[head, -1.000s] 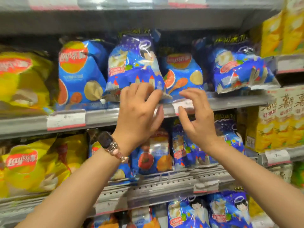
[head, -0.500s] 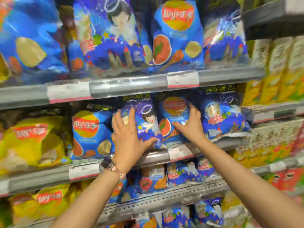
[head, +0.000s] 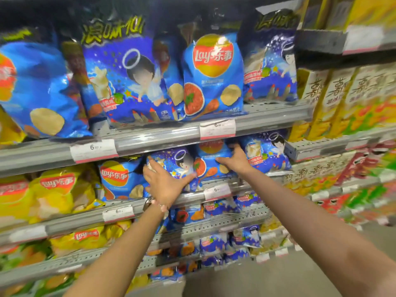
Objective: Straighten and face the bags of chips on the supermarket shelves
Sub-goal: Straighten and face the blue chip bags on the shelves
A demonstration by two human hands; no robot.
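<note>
On the second shelf from the top (head: pixel 216 191) stands a dark blue chip bag with an angel drawing (head: pixel 180 163). My left hand (head: pixel 164 182) lies flat on its front with fingers spread and straight. Right of it is a blue Lay's tomato bag (head: pixel 211 161); my right hand (head: pixel 234 158) grips its right edge, thumb on the front and fingers behind. Another angel bag (head: pixel 266 153) stands further right, and a blue Lay's bag (head: pixel 120 179) to the left.
The shelf above (head: pixel 162 136) carries larger blue Lay's bags (head: pixel 214 73) and angel bags (head: pixel 128 80). Yellow Lay's bags (head: pixel 53 194) fill the left side. Yellow boxes (head: pixel 338 99) stand on the neighbouring shelves at right. Lower shelves hold small blue bags (head: pixel 222 209).
The view has tilted up and pulled back, showing a higher shelf. My hands went from hovering before the bags to resting on them; the right hand moved to the Lay's bag's right edge.
</note>
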